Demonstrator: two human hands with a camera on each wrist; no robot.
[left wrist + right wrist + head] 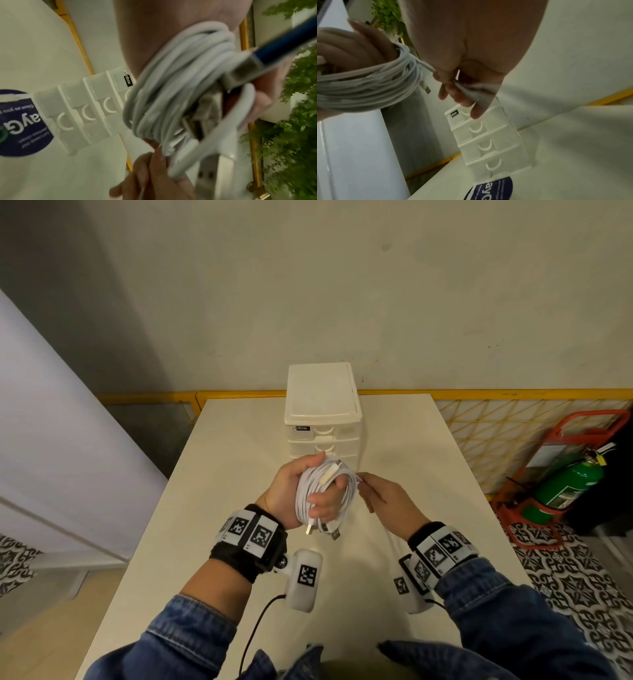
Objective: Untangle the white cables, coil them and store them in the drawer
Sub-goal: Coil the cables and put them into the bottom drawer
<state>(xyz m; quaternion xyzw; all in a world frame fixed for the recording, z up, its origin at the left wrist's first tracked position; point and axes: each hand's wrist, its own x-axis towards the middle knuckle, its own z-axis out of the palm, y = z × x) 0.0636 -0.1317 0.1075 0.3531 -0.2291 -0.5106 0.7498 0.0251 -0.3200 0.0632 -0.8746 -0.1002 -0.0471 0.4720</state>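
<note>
Denim sleeves fill the bottom of the head view, nearest the lens, each wrist strapped with a marked camera band. Beyond them the white counter takes up the middle of the frame, and at its far edge, centre of the picture, stands the white drawer unit with every drawer closed — the place the bundle is meant to go, though no drawer has been opened for it yet.

Just in front of that unit, in the middle of the frame, the left hand holds the white cables wound in loops around its fingers; its grip is curled tight on the coil, probably so the hand serves as a spool and the turns keep one size. Several USB plugs hang from the lower side of the coil, and one longer plug lies across the top under the fingers.

To the right of the coil, the right hand has its grip pinched on a loose strand that runs into the bundle — likely keeping it taut for the last turns. The tail of that strand seems to trail down toward the counter, but it is too faint to follow.
</note>
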